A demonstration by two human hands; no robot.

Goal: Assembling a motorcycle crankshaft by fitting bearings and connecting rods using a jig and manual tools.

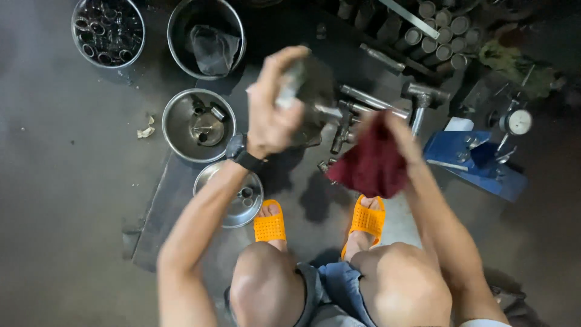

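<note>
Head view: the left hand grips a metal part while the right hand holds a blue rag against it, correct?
Not quite. In the head view the rag in the right hand is dark red, not blue. The left hand does grip the metal part.

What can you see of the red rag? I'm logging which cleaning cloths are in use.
The rag is dark red, soft woven cloth, crumpled and hanging in loose folds. The right hand grips its top; the rest droops free above the floor, over the orange sandals. It sits beside the blurred metal part that the left hand holds; whether they touch is unclear.
</note>
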